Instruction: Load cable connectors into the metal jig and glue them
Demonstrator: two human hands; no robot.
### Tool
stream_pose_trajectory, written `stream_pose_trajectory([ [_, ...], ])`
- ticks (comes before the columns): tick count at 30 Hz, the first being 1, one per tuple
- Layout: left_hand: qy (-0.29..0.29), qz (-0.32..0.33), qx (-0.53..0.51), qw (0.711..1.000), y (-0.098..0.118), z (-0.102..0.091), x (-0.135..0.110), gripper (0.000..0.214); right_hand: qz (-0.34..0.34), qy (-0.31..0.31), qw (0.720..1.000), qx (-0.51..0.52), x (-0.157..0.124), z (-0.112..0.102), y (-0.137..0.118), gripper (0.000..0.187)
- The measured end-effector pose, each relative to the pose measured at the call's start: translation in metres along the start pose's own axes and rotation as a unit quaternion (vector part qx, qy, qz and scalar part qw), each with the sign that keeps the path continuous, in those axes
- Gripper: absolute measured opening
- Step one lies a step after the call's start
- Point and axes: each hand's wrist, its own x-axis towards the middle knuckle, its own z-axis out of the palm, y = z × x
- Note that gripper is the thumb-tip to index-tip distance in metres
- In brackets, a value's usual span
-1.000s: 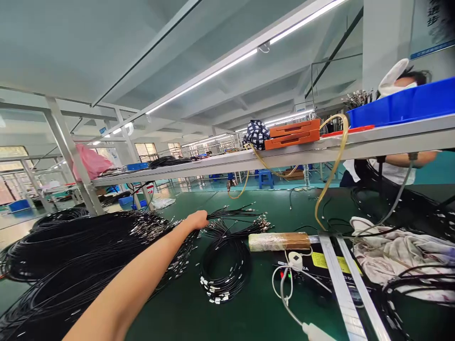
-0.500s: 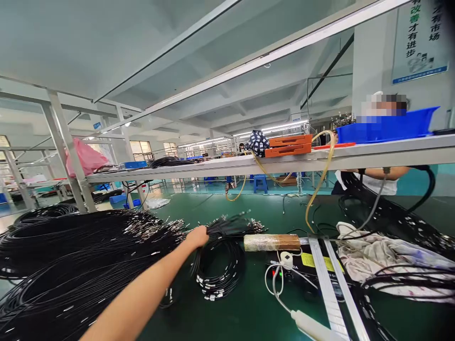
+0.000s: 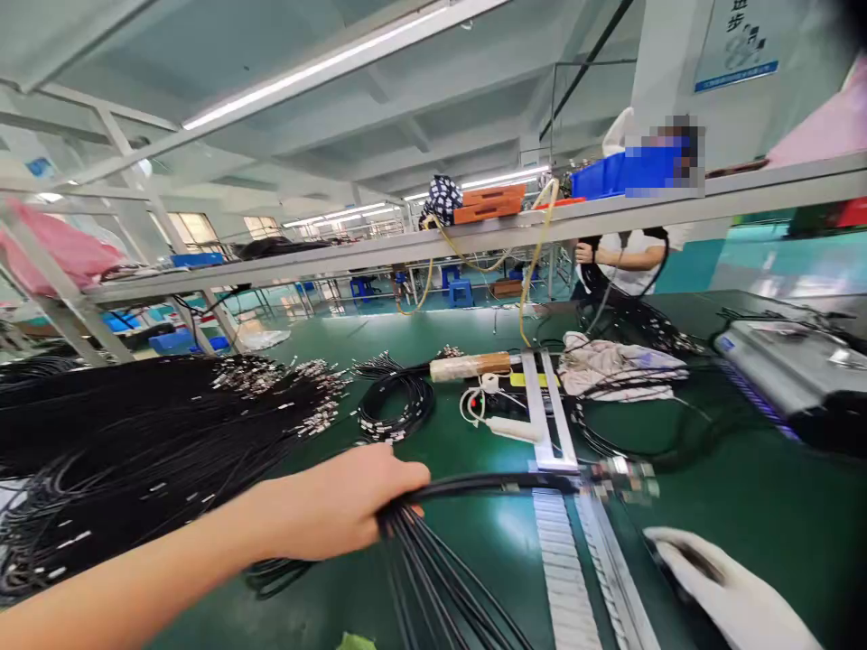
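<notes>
My left hand [image 3: 345, 496], bare, is closed around a bundle of black cables [image 3: 488, 485]. Their metal connector ends reach right, over a pair of metal rails [image 3: 569, 551], while the loose lengths hang toward the front edge of the view. At the lower right is my right hand [image 3: 731, 582] in a white glove, its fingers curled beside a dark, blurred thing. It is apart from the connector ends. Behind my left hand lies a coiled black cable bundle [image 3: 424, 411] on the green table [image 3: 467, 578]. A large heap of black cables [image 3: 135, 433] covers the left side.
Past the coil are a tape-wrapped handle [image 3: 467, 366], a white power strip [image 3: 513, 428] and a stained cloth [image 3: 613, 366]. A grey machine [image 3: 792, 361] stands at right. An overhead shelf [image 3: 339, 257] crosses the view; a person's arm [image 3: 637, 260] shows beyond the table.
My left hand has come from the back of the table toward me, bringing the cable bundle over the rails. My gloved right hand has entered at lower right. The view has turned right and down.
</notes>
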Motion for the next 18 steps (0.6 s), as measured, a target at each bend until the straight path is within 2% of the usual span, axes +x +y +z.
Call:
stream_pose_trajectory([
  [2, -0.065, 0.068, -0.020, 0.995, 0.014, 0.032, 0.030, 0.013, 0.058, 0.001, 0.992, 0.116, -0.002, -0.003, -0.014, 0.036],
  [4, -0.109, 0.102, -0.025, 0.988, 0.015, 0.051, 0.055, 0.017, 0.062, 0.016, 0.986, 0.151, -0.003, -0.005, -0.025, 0.042],
  [5, -0.121, 0.108, -0.024, 0.986, 0.011, 0.054, 0.064, 0.021, 0.063, 0.026, 0.984, 0.164, -0.002, -0.006, -0.029, 0.044],
  [7, -0.121, 0.101, -0.013, 0.987, -0.004, 0.046, 0.077, 0.028, 0.062, 0.050, 0.980, 0.184, 0.003, -0.008, -0.032, 0.048],
  [9, -0.112, 0.075, 0.011, 0.991, -0.025, 0.032, 0.085, 0.034, 0.059, 0.078, 0.974, 0.202, 0.008, -0.014, -0.030, 0.052],
  [11, -0.111, 0.037, 0.041, 0.992, -0.044, 0.026, 0.092, 0.034, 0.051, 0.124, 0.968, 0.211, 0.009, -0.021, -0.029, 0.056],
  [12, -0.114, 0.017, 0.055, 0.992, -0.052, 0.029, 0.096, 0.033, 0.043, 0.152, 0.965, 0.211, 0.006, -0.024, -0.030, 0.058],
  [14, -0.118, -0.018, 0.078, 0.990, -0.057, 0.048, 0.106, 0.028, 0.017, 0.197, 0.960, 0.200, -0.009, -0.025, -0.041, 0.056],
  [15, -0.114, -0.030, 0.086, 0.989, -0.055, 0.061, 0.112, 0.027, -0.002, 0.199, 0.961, 0.190, -0.020, -0.021, -0.050, 0.053],
  [16, -0.102, -0.034, 0.092, 0.990, -0.049, 0.076, 0.119, 0.027, -0.028, 0.174, 0.969, 0.173, -0.033, -0.014, -0.062, 0.043],
  [17, -0.084, -0.031, 0.095, 0.991, -0.040, 0.091, 0.126, 0.030, -0.058, 0.127, 0.978, 0.156, -0.045, -0.004, -0.076, 0.033],
  [18, -0.065, -0.019, 0.094, 0.993, -0.030, 0.104, 0.133, 0.031, -0.106, 0.044, 0.986, 0.121, -0.055, 0.009, -0.092, 0.029],
])
